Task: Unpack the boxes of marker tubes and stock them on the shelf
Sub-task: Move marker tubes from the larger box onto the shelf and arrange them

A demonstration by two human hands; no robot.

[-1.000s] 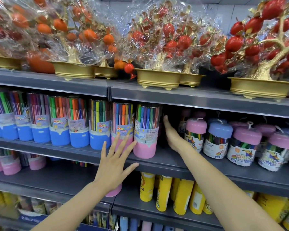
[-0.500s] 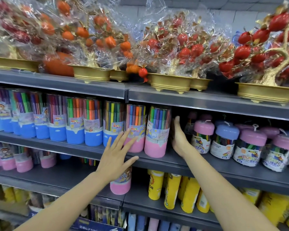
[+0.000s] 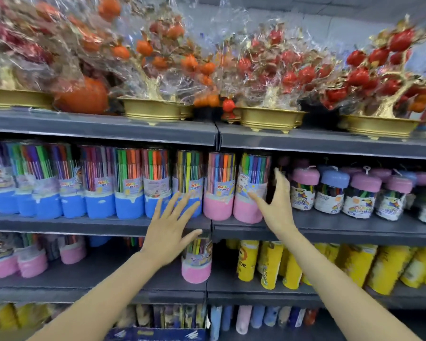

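From my feed the dark grey shelf (image 3: pixel 354 221) fills the view, its middle board carrying a tight row of clear marker tubes (image 3: pixel 128 183) — blue-based ones on the left, two pink-based at the row's right end. Above them I see gold pots of wrapped ornamental fruit trees (image 3: pixel 271 77); to the right of the row stand squat jars with pink and blue lids (image 3: pixel 335 190), and the board below holds yellow tubes (image 3: pixel 271 264) and a lone pink-based tube (image 3: pixel 196 262). My left hand (image 3: pixel 169 230) is flat in front of the shelf edge, fingers spread apart, holding nothing, just ahead of the last blue-based tube. My right hand (image 3: pixel 277 205) sits against the right side of the end pink-based tube (image 3: pixel 250 190) — fingers straight and loosely apart, thumb across the tube's label, not closed around it.
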